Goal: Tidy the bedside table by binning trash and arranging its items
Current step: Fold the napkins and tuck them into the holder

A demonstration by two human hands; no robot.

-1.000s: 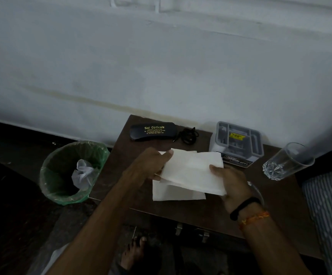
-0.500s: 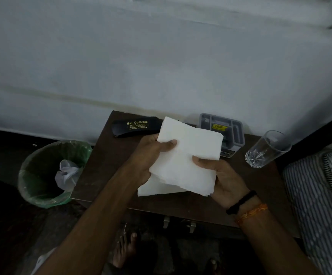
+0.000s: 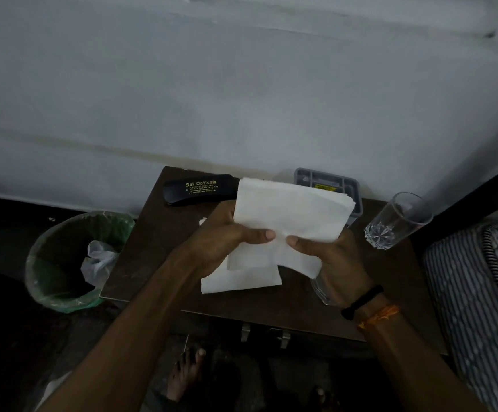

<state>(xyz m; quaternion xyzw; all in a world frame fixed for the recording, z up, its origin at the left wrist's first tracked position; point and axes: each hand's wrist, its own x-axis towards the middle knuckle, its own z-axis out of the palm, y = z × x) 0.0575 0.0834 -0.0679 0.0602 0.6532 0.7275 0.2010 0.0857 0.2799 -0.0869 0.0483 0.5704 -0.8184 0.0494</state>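
Over on the far left we've got the green-lined bin [image 3: 63, 263] sitting on the floor just beside the bedside table [image 3: 158, 257], with a crumpled bit of plastic [image 3: 97, 260] already in it, so trash only needs a short drop off that edge. At the back of the table lies the black glasses case [image 3: 200, 188], pushed against the wall, probably to keep the middle free. Our left hand [image 3: 226, 242] pinches the white napkin [image 3: 289, 215] with the thumb on top and fingers curled behind, and our right hand [image 3: 328, 260] grips the same napkin the same way, so it's lifted off the table between the two, likely for folding or squaring up. Another napkin [image 3: 241, 281] lies flat on the wood underneath. Behind the lifted one peeks a grey organiser tray [image 3: 351, 191]. Further right stands an empty glass [image 3: 396, 221], near the mattress [image 3: 479, 292] edge, well apart from the bin.
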